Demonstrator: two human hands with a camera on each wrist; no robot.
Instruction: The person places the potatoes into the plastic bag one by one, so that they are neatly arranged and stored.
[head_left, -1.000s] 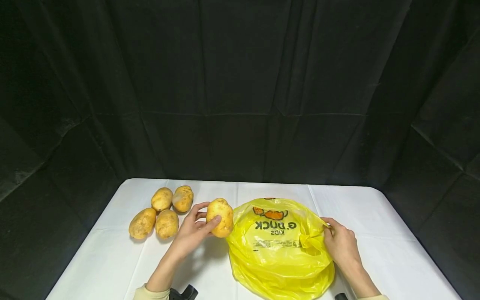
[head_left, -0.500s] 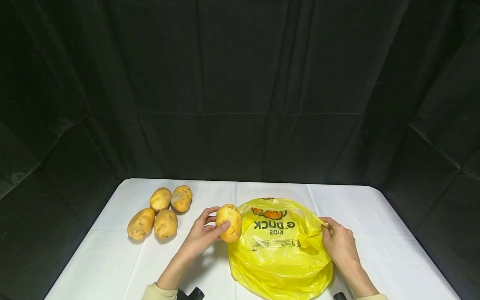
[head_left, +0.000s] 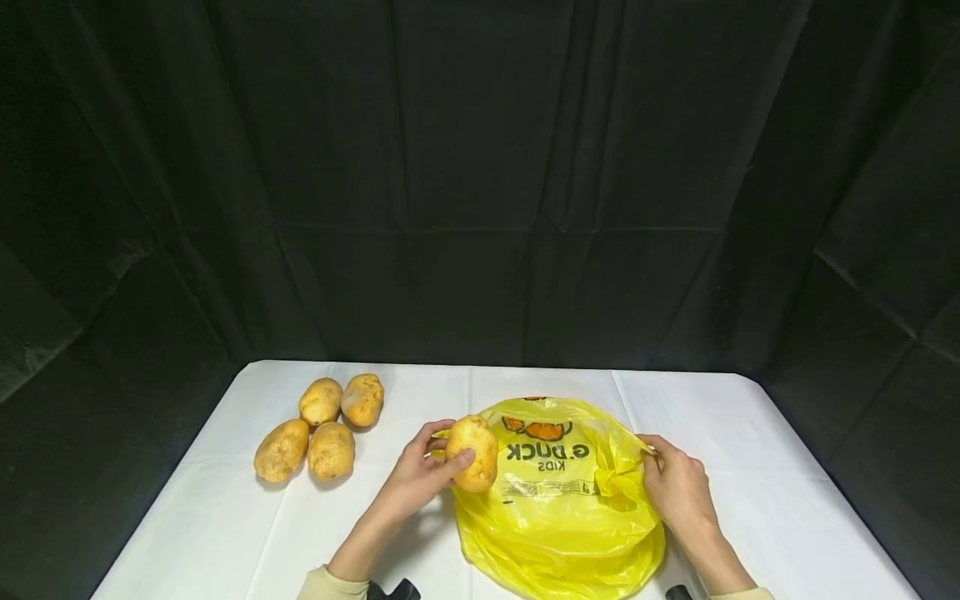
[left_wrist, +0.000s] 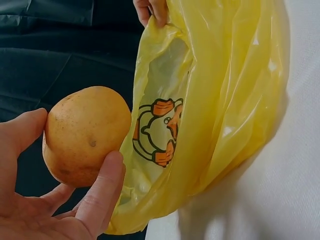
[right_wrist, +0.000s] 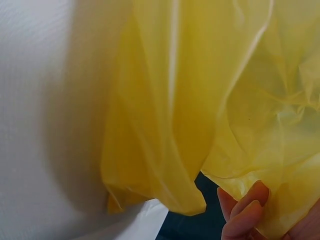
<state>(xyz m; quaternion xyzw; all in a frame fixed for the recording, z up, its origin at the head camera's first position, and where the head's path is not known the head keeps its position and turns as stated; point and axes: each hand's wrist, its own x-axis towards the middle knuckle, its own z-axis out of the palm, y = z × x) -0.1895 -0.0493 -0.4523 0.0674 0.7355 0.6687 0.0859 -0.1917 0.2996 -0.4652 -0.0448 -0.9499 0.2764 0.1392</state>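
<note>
My left hand point(head_left: 422, 479) grips a tan potato point(head_left: 474, 454) between thumb and fingers, at the left side of a yellow plastic bag point(head_left: 562, 533). In the left wrist view the potato point(left_wrist: 87, 135) is beside the bag's gaping mouth, through which a printed duck figure point(left_wrist: 159, 132) shows on the inner wall. My right hand point(head_left: 681, 483) pinches the bag's rim at its right side. In the right wrist view the fingertips point(right_wrist: 245, 210) press into the thin yellow film. Reversed dark lettering reads through the bag's far wall.
Several potatoes lie in a loose group on the left of the white-covered table point(head_left: 202, 525), among them a long one point(head_left: 282, 451) and a rounder one point(head_left: 332, 452). A black cloth point(head_left: 480, 183) hangs behind and to both sides of the table.
My left hand has carried the potato to the right and slightly nearer me, from beside the bag to overlapping its left rim. The right hand keeps its hold with hardly any movement.
</note>
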